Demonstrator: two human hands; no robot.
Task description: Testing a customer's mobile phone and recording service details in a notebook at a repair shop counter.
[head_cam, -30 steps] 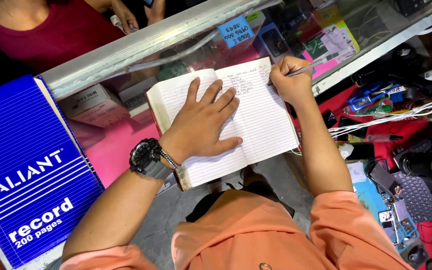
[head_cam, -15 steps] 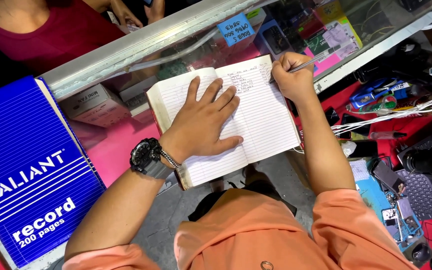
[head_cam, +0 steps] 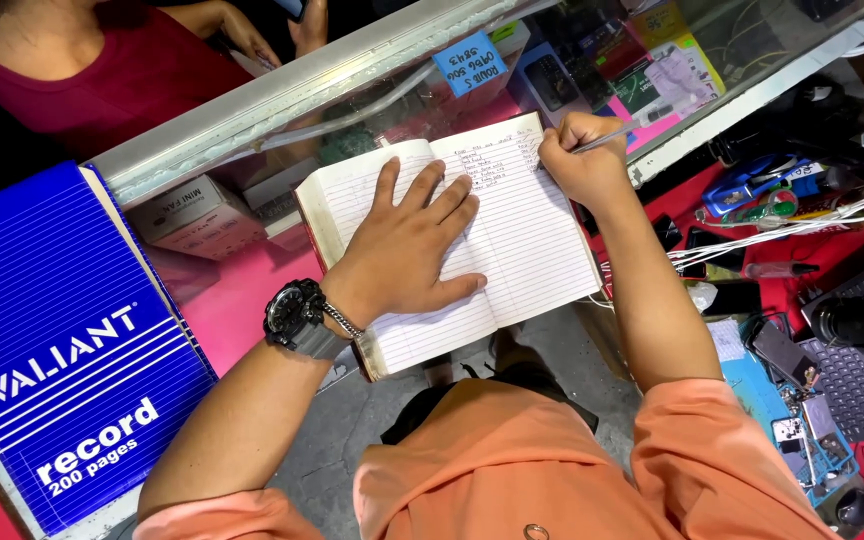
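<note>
Left hand: left hand (head_cam: 407, 245) lies flat, palm down, on the open notebook (head_cam: 542, 250); fingers spread, pointing far and right, pressing across the middle fold.
Right hand: right hand (head_cam: 580, 165) curled at the far right corner of the right page; fingers pressed together, pinching a pen (head_cam: 620, 135), tip on the paper.
Notebook: lined, open, tilted; far edge rests on the glass counter (head_cam: 752, 50), near edge juts over the floor. Handwriting only at the top of the right page; too small to make out.
Wrist: dark watch (head_cam: 292, 312) with metal band on the left wrist, just off the notebook's near left corner.
Left side: big blue record book (head_cam: 62, 350) lying on the counter, well apart from the notebook.
Far left: another person in a red shirt (head_cam: 82, 70) across the counter; their hands near the far edge.
Under glass: small box (head_cam: 187, 215), blue paper tag (head_cam: 472, 65), coloured packets.
Right side: white cables (head_cam: 802, 225), tools and a keyboard (head_cam: 852, 385) on a cluttered bench.
</note>
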